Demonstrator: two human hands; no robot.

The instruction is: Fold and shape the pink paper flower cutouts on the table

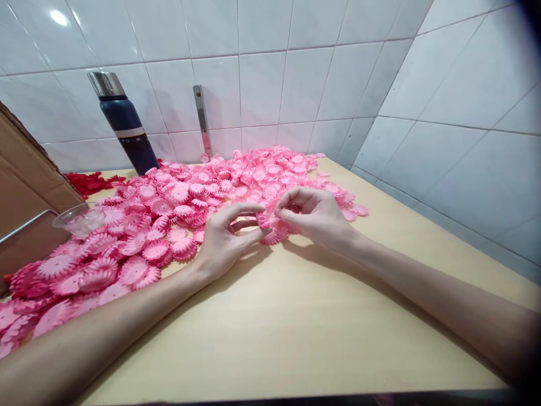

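Between my two hands is a pink flower-shaped petal piece (pixel 267 219), thin and with a fringed edge. My left hand (pixel 230 234) pinches its left side between thumb and fingers. From the right, my right hand (pixel 315 217) closes thumb and forefinger on the same piece. Whether it is one layer or a few stacked layers I cannot tell. Just behind and beneath the hands spreads a large heap of similar pink petal pieces (pixel 181 193), many with a small hole in the middle.
A dark blue bottle (pixel 129 127) with a steel cap stands at the back left. Red pieces (pixel 91 183) lie beside it. A clear plastic cup (pixel 80 220) and a cardboard box (pixel 34 175) are at the left. Tiled walls border the pale table (pixel 296 332), and a metal bracket (pixel 202 118) is fixed behind.
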